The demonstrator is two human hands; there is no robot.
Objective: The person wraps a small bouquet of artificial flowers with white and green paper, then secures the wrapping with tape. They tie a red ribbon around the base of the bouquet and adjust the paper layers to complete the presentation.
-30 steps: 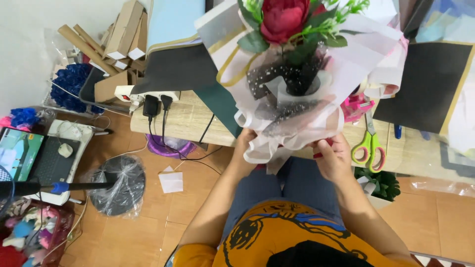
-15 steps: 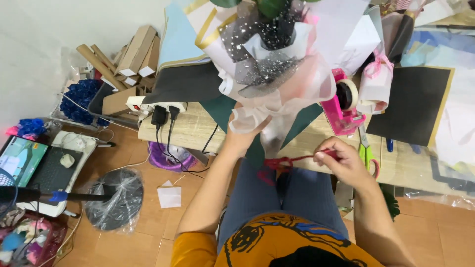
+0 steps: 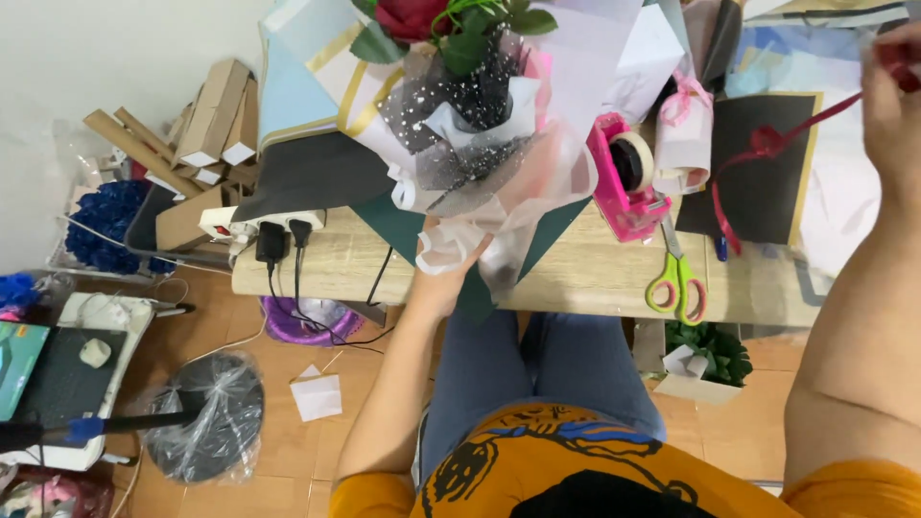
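Your left hand [image 3: 443, 278] grips bouquet [image 3: 470, 115] stem above counter [image 3: 585, 278]: red rose, black dotted mesh, pale wrap. Your right hand [image 3: 887, 105], raised high, pinches red ribbon [image 3: 767, 144].

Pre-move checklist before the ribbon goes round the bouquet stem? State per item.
1. Left hand grips the bouquet at its base: ok.
2. Right hand has the red ribbon: ok.
3. Ribbon free of knots: not ok, there is a loop partway along it.
4. Ribbon's lower end hangs free over the black sheet: ok.
5. Scissors on the table: ok.
6. Ribbon long enough: cannot tell.
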